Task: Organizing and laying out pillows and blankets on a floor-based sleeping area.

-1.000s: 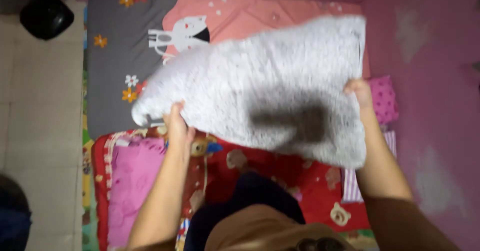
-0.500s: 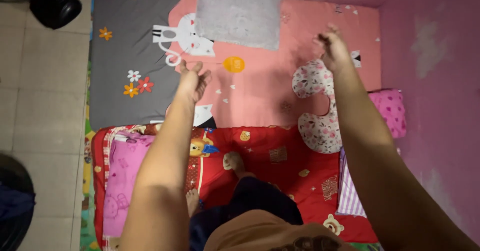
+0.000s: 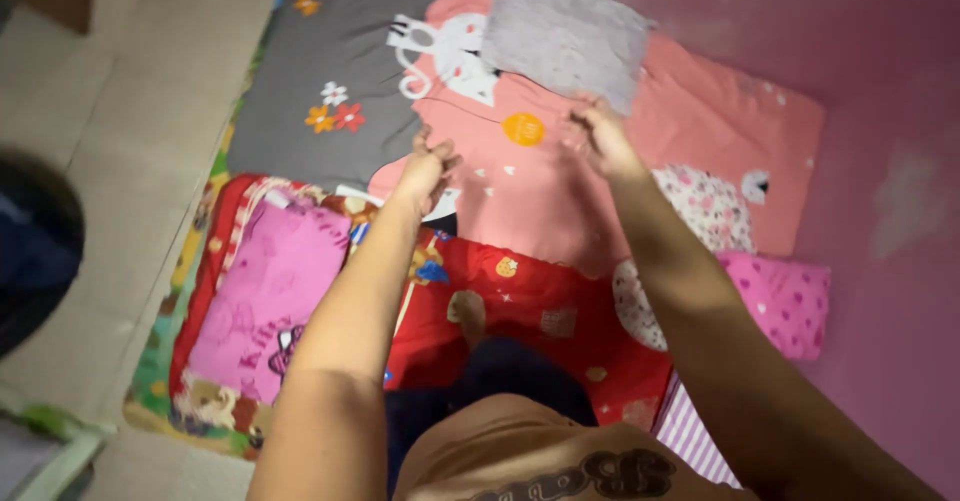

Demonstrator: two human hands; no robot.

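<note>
A grey fluffy pillow [image 3: 563,34] lies at the far end of the pink and grey mattress sheet [image 3: 700,141], by the pink wall. My left hand [image 3: 428,168] hovers over the sheet with fingers loosely curled, holding nothing. My right hand [image 3: 598,137] hangs just below the pillow's near edge, fingers apart and empty. A floral U-shaped cushion [image 3: 705,221] lies under my right forearm, partly hidden by it.
A red blanket with bear prints [image 3: 530,311] covers the near part of the mattress, with a pink blanket [image 3: 265,296] at its left. A pink dotted pillow [image 3: 785,301] sits by the wall [image 3: 890,111]. Tiled floor [image 3: 110,131] runs along the left.
The grey pillow left both hands and landed at the far end of the mattress. My hands have dropped lower and closer together. The view has swung to the right.
</note>
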